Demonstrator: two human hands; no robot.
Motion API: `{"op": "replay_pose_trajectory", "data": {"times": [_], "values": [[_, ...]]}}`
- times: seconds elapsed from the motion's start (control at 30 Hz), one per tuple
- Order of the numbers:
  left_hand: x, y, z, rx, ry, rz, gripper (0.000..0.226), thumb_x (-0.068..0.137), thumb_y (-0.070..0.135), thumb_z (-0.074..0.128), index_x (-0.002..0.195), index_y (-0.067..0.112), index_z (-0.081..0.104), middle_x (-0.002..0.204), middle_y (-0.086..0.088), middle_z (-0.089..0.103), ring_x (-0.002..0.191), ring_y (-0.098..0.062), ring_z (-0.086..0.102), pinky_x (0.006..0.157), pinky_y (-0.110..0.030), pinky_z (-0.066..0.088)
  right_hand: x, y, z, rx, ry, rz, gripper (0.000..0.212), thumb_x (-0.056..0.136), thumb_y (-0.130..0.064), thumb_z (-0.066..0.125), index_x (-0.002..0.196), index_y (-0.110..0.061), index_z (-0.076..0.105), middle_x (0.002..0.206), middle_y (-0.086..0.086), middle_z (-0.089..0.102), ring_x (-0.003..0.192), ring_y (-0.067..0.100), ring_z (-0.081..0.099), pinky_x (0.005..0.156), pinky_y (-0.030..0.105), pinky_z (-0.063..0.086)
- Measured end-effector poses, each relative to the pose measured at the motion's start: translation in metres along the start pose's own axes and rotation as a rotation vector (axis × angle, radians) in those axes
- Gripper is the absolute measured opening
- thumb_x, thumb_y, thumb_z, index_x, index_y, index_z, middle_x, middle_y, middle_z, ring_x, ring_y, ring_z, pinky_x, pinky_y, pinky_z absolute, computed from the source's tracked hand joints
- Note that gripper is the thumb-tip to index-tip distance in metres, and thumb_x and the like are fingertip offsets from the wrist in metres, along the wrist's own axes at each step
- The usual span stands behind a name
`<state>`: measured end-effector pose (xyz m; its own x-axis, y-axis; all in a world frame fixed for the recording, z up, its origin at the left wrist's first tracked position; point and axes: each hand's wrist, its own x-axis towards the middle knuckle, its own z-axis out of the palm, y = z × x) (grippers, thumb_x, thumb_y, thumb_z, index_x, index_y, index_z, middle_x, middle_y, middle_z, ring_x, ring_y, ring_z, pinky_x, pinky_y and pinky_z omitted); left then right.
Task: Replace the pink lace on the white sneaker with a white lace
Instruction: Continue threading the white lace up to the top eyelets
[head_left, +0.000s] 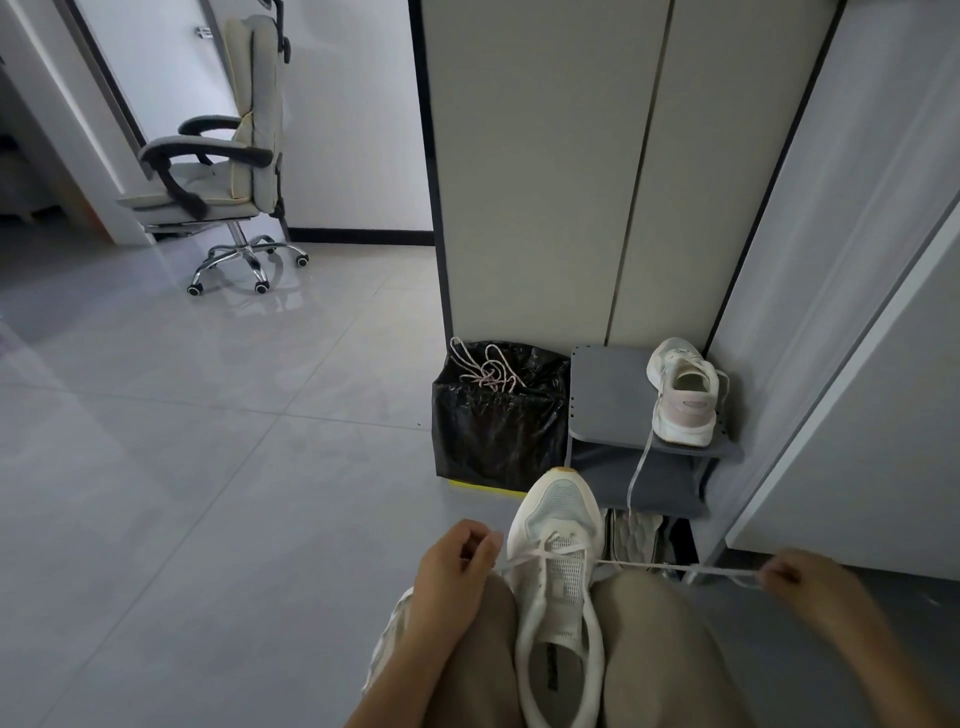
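A white sneaker (558, 587) lies between my knees, toe pointing away. A white lace (649, 565) crosses its lower eyelets and stretches out to both sides. My left hand (457, 558) pinches the short left end just beside the shoe. My right hand (802, 574) grips the long right end, pulled taut well to the right. The pink lace (485, 371) lies in a loose tangle on top of the black bin bag (498, 421).
A second white sneaker (683, 395) stands on a grey shoe rack (610, 395), its lace dangling down. Pale cabinet doors (571, 156) rise behind. An office chair (218, 161) stands far left on the tiled floor (208, 441).
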<state>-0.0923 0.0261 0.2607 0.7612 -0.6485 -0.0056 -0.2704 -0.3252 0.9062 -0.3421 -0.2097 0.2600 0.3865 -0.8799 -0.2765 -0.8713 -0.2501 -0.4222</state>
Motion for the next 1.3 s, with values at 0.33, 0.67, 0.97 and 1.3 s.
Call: {"op": "replay_pose_trajectory", "data": {"times": [0.33, 0.67, 0.97, 1.3], "values": [[0.0, -0.004, 0.001, 0.15, -0.09, 0.098, 0.029, 0.08, 0.018, 0.071, 0.063, 0.036, 0.056, 0.069, 0.011, 0.063, 0.069, -0.004, 0.058, 0.065, -0.011, 0.041, -0.046, -0.124, 0.044, -0.033, -0.149, -0.557, 0.016, 0.087, -0.03, 0.061, 0.076, -0.033, 0.049, 0.074, -0.015, 0.051, 0.072, -0.001, 0.049, 0.065, 0.016, 0.038], [-0.003, -0.013, 0.005, 0.28, 0.02, 0.375, 0.016, 0.076, 0.039, 0.052, 0.068, 0.025, 0.056, 0.059, 0.025, 0.048, 0.076, -0.001, 0.05, 0.063, -0.014, 0.038, -0.013, -0.029, 0.006, 0.016, 0.011, -0.129, 0.028, 0.082, -0.012, 0.066, 0.059, -0.018, 0.052, 0.062, 0.0, 0.058, 0.063, 0.019, 0.056, 0.055, 0.027, 0.036], [0.01, 0.001, 0.011, 0.491, -0.141, 0.258, 0.024, 0.093, 0.038, 0.048, 0.1, 0.022, 0.066, 0.095, 0.012, 0.061, 0.092, -0.007, 0.055, 0.087, -0.022, 0.035, -0.036, -0.107, 0.043, 0.081, -0.162, -0.488, 0.02, 0.089, -0.028, 0.059, 0.109, -0.029, 0.057, 0.104, -0.015, 0.053, 0.084, -0.003, 0.05, 0.069, 0.01, 0.038], [-0.033, -0.004, -0.01, 0.14, -0.066, 0.349, 0.011, 0.079, 0.049, 0.051, 0.072, 0.041, 0.055, 0.091, 0.018, 0.058, 0.078, -0.006, 0.06, 0.065, -0.012, 0.043, -0.048, -0.118, 0.039, 0.404, -0.373, -0.596, 0.013, 0.083, -0.017, 0.068, 0.075, -0.021, 0.059, 0.066, -0.014, 0.058, 0.063, -0.004, 0.05, 0.064, 0.014, 0.041]]}}
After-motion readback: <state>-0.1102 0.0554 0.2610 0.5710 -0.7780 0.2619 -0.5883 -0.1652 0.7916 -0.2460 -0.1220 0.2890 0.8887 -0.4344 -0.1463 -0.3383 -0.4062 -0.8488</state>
